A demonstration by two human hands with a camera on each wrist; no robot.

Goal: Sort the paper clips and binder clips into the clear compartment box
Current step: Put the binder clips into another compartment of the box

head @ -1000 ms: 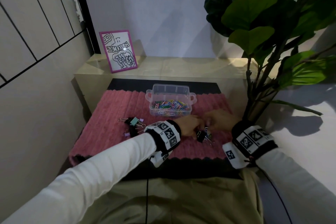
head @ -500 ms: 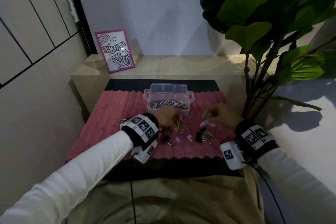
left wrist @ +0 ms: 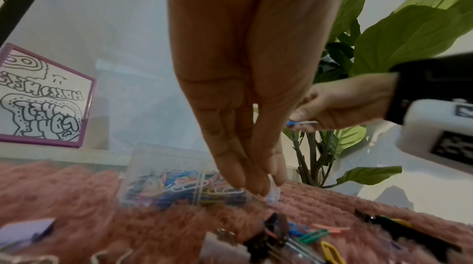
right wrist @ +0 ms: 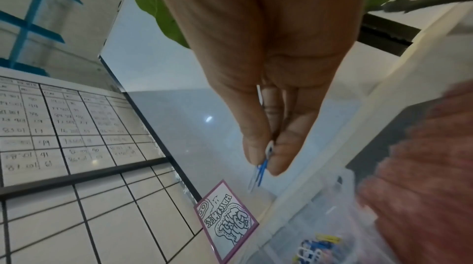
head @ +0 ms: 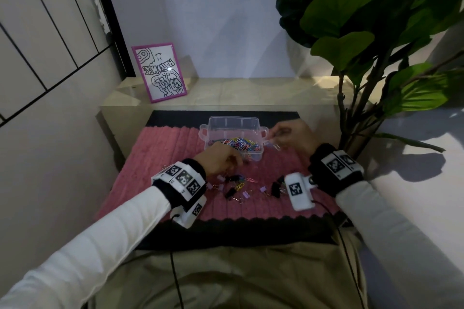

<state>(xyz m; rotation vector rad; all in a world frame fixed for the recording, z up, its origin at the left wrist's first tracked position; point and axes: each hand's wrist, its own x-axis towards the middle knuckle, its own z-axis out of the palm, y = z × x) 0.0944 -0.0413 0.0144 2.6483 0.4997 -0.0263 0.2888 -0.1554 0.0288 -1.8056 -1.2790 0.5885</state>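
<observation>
**A:** Where was the clip you were about to drop, and how did it lie?

**B:** The blue paper clip hung from my right hand, pinched between thumb and fingertips, its long axis pointing down and away from my palm toward the clear compartment box. The box sat just to the left of that hand, its near compartment already heaped with coloured paper clips; the far compartments looked bare.

**A:** So the move turned on what?

**B:** On carrying the clip leftward over the box's right-hand rim. My right hand was by far the nearer to that side.

**A:** And your left hand?

**B:** My left hand was at the box's near wall, fingers drawn together pointing down. I can't tell whether they gripped anything.

**A:** What lay closer to you?

**B:** Loose binder clips and a yellow paper clip were scattered on the pink mat covering the surface, between my wrists, unsorted.
</observation>
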